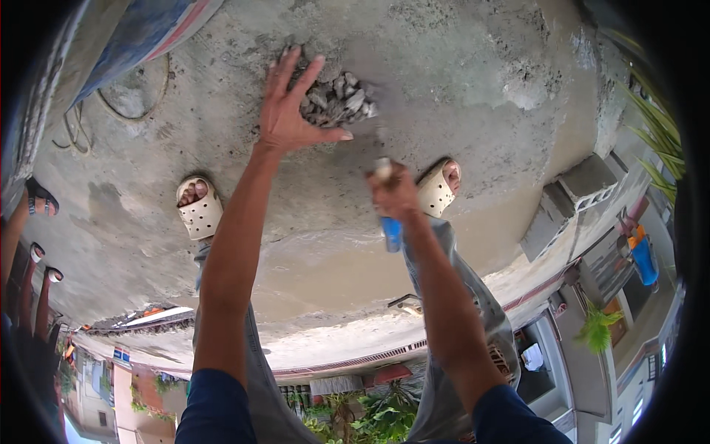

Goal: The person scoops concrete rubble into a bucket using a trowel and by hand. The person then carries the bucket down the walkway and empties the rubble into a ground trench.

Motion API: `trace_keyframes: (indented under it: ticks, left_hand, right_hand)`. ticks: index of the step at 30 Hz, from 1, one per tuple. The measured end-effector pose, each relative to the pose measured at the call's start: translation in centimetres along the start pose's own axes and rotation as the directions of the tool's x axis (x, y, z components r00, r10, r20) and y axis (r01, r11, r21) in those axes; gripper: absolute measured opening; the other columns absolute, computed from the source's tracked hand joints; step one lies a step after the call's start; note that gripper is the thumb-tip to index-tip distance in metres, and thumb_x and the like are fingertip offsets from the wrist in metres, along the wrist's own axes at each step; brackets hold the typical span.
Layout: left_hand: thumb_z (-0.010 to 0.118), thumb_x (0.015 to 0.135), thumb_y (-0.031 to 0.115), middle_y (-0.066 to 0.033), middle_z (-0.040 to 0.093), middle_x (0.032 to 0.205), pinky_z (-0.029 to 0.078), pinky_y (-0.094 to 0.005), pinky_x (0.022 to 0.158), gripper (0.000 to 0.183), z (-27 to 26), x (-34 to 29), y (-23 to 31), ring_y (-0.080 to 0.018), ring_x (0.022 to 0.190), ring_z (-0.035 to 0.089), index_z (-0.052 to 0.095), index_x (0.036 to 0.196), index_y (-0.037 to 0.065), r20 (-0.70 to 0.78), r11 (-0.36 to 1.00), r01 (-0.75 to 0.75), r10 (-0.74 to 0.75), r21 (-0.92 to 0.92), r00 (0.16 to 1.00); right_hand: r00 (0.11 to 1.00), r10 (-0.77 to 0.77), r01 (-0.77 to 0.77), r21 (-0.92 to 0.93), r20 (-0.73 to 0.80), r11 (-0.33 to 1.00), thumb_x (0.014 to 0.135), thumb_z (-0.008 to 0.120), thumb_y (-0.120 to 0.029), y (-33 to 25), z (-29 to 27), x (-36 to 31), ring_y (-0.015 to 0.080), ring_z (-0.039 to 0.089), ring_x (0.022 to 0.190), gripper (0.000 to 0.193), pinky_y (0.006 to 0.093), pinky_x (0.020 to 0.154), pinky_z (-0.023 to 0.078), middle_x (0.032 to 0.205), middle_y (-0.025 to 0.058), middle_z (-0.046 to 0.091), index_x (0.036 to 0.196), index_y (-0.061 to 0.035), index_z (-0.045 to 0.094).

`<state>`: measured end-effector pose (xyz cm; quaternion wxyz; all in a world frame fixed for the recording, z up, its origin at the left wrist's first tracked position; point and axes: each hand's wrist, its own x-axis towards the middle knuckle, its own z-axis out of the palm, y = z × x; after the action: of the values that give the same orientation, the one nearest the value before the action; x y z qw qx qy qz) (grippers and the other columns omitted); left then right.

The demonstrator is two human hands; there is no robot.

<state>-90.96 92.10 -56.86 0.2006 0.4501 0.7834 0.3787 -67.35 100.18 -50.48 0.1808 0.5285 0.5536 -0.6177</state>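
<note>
A small heap of grey broken rubble (342, 100) lies on rough, wet-looking concrete ground. My left hand (288, 111) is spread along the heap's left and near sides, fingers apart, with nothing in it. To the right of it and nearer to me, my right hand (393, 192) is closed round a hand tool with a blue handle end (391, 234). The tool's far end, beside the heap, is smeared by motion, so its kind cannot be made out.
My feet in cream clogs (200, 207) stand either side. A blue and white sack (133, 52) and a loose hose or rope (140, 115) lie at upper left. Other people's legs (41, 292) show at far left. Grey hollow blocks (569, 192) sit at right, near plants (654, 126).
</note>
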Motion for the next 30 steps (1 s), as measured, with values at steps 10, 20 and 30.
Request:
trace_keyframes:
  ticks: [10, 20, 30]
  left_hand:
    - [0.079, 0.063, 0.030, -0.0037, 0.051, 0.136, 0.042, -0.0490, 0.102, 0.046, 2.1, 1.2, 2.2, -0.0329, 0.123, 0.049, 0.071, 0.106, 0.017, -0.128, 0.996, 0.044, -0.053, -0.072, 0.990]
    - [0.078, 0.061, 0.023, -0.0091, 0.052, 0.133, 0.046, -0.0432, 0.099, 0.044, -14.7, 0.7, 20.7, -0.0372, 0.123, 0.048, 0.071, 0.101, 0.007, -0.008, 0.976, 0.157, -0.160, -0.154, 0.987]
    - [0.078, 0.074, 0.018, -0.0179, 0.058, 0.127, 0.043, -0.0373, 0.100, 0.040, -34.4, 13.1, 15.6, -0.0277, 0.122, 0.052, 0.069, 0.111, 0.008, -0.327, 0.926, 0.070, -0.200, -0.371, 0.924]
  right_hand:
    - [0.991, 0.032, -0.070, 0.305, 0.126, 0.950, 0.082, 0.059, -0.011, -4.9, 4.8, -2.4, 0.0117, 0.052, 0.044, 0.011, 0.0294, 0.040, 0.043, 0.055, 0.0032, 0.052, 0.082, -0.0034, 0.051]
    - [0.972, 0.153, -0.215, 0.403, 0.180, 0.889, 0.088, 0.059, -0.009, -16.5, 2.8, -24.6, 0.0090, 0.054, 0.048, 0.012, 0.0258, 0.043, 0.045, 0.061, 0.0004, 0.053, 0.094, -0.0036, 0.049]
    - [0.762, -0.639, 0.645, 0.198, -0.101, 0.738, 0.086, 0.056, -0.008, -38.1, 11.0, -23.7, 0.0082, 0.049, 0.058, 0.019, 0.0259, 0.051, 0.042, 0.072, 0.0027, 0.051, 0.100, 0.0004, 0.047]
